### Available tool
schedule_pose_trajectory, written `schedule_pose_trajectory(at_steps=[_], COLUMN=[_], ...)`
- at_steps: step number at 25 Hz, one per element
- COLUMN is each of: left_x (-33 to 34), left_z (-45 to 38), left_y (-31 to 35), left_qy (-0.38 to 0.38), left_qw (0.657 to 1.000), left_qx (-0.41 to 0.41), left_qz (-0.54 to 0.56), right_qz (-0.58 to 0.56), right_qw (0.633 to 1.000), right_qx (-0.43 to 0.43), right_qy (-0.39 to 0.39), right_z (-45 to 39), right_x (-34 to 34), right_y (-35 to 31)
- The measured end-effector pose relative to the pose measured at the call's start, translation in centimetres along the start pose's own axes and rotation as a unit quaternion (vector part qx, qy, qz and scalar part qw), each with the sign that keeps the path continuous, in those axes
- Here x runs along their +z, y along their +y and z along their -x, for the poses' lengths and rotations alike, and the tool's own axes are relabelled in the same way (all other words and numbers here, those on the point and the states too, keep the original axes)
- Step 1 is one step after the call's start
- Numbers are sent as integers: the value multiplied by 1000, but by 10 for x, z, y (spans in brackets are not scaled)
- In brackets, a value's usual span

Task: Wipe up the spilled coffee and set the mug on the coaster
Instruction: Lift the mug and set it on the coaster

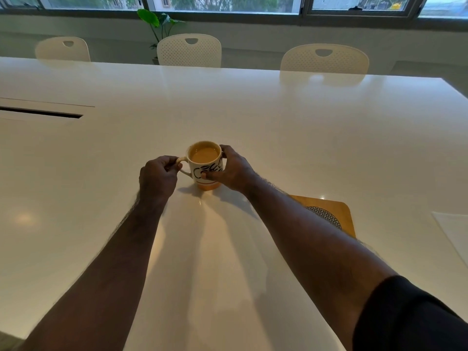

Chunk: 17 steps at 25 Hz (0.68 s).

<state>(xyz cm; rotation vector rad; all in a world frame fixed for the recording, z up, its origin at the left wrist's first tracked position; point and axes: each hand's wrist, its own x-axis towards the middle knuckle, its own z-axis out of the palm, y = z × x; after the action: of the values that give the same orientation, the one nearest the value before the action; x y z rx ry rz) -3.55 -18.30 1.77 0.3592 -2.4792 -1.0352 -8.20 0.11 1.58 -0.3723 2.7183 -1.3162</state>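
Observation:
A white mug (205, 163) with black lettering and an orange base stands upright on the white table (278, 122), full of light brown coffee. My left hand (158, 176) pinches its handle on the left side. My right hand (229, 169) wraps the mug's right wall, thumb across the front. A wooden coaster (336, 211) with a woven metal centre lies to the right, partly hidden under my right forearm. I see no spilled coffee on the table.
A white sheet or cloth (453, 231) lies at the right edge of the table. A dark cable slot (43, 112) is set into the table at the left. Three white chairs (189, 50) stand along the far side, below the windows.

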Motion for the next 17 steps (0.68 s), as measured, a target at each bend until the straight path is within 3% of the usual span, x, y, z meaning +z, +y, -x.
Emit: schedule_pose_trajectory(at_steps=[8,17], left_x=[-4,3], left_z=[-1,18], left_y=[6,61], left_qy=[14,-26], left_qw=[999,994], left_qx=[28,101], left_qz=[-21,13], right_qz=[42,18], right_qw=[999,997], right_qx=[-23,-52], right_qy=[11,56], right_z=[5,57], right_x=[-9,-78], right_y=[-3,8])
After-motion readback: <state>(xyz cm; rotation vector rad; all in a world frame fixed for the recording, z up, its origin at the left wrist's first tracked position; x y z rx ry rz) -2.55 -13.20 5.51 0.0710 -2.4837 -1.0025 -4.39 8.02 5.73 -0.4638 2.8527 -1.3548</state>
